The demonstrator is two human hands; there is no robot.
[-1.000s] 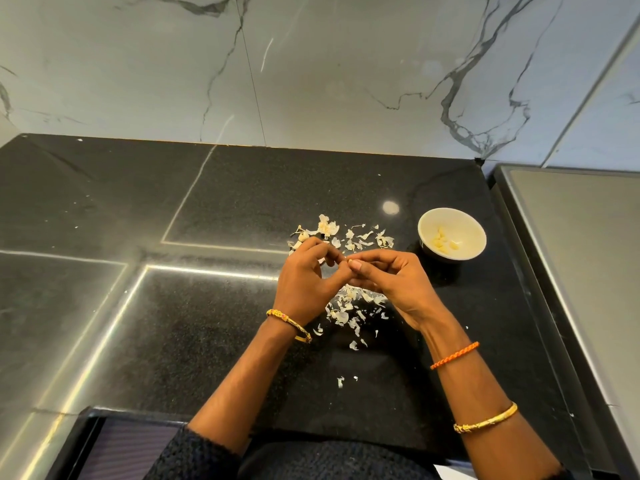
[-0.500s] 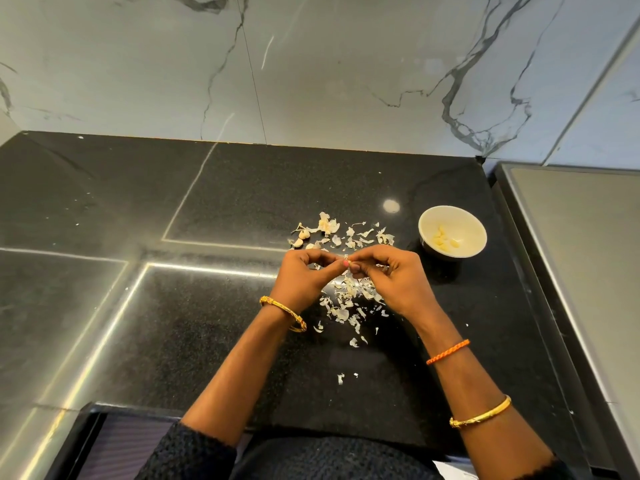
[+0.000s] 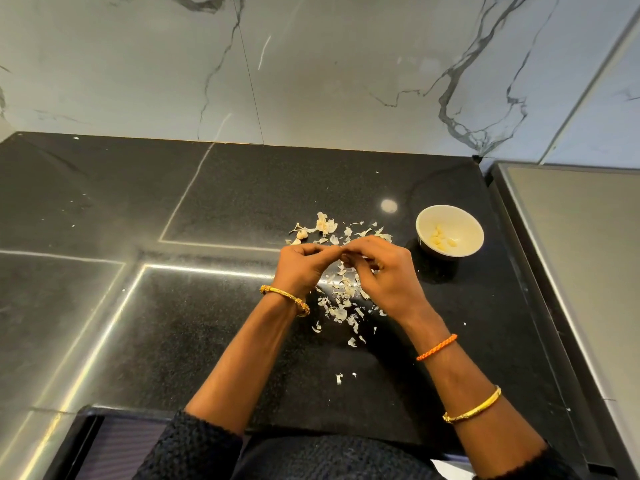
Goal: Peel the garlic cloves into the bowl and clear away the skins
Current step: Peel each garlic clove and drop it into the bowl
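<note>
Left hand (image 3: 304, 266) hovers over the black countertop (image 3: 214, 202), fingers curled in, thumb and fingertips pinched together right where they meet the right hand (image 3: 384, 275). Whatever sits in that pinch is hidden behind the fingers, so it cannot be told from here whether a clove is in there. A gold bangle (image 3: 285, 299) circles the left wrist.

Far-left of the knuckles, one small unpeeled clove (image 3: 302, 233) lies among the scraps. And the garlic skins (image 3: 341, 296) are everywhere: a scatter on the far side of the hands, a thicker drift beneath and between them, a few stray flakes nearer the body.

Over to the right hand, curled too, fingertips pressed against the left's, palm down above the skins. An orange cord bracelet (image 3: 437, 347) and a second gold bangle (image 3: 472, 406) ride that forearm.

Further right, well clear of the hands, stands the white bowl (image 3: 449, 223), upright, with several peeled cloves (image 3: 440, 239) resting in its bottom. At the far right edge runs a grey steel surface (image 3: 581, 271).
</note>
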